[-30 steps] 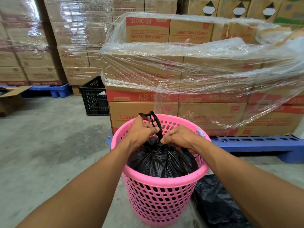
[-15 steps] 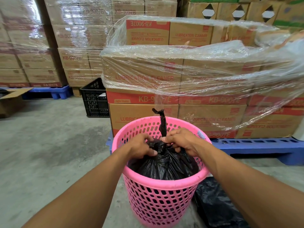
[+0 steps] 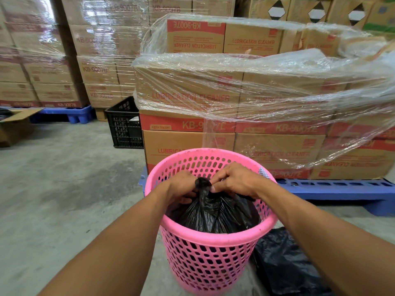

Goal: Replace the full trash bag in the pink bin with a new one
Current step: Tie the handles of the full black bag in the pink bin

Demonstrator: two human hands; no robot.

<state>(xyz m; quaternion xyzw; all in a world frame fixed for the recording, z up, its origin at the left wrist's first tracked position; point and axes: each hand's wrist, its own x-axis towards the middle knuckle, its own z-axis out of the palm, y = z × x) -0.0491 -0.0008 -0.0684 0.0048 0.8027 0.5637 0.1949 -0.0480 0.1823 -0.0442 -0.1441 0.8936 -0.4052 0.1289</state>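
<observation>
Black trash bag [image 3: 215, 216]: kept inside pink bin [image 3: 209, 259] on floor [image 3: 64, 189] | gathered neck is clasped by left hand [image 3: 181, 186] grip | neck is pinched by right hand [image 3: 237, 180] grip | second black bag [image 3: 282, 261] is laid just beside bin

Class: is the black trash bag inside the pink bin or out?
Inside: the black trash bag sits in the pink bin below its rim; left hand and right hand grip its neck.
</observation>
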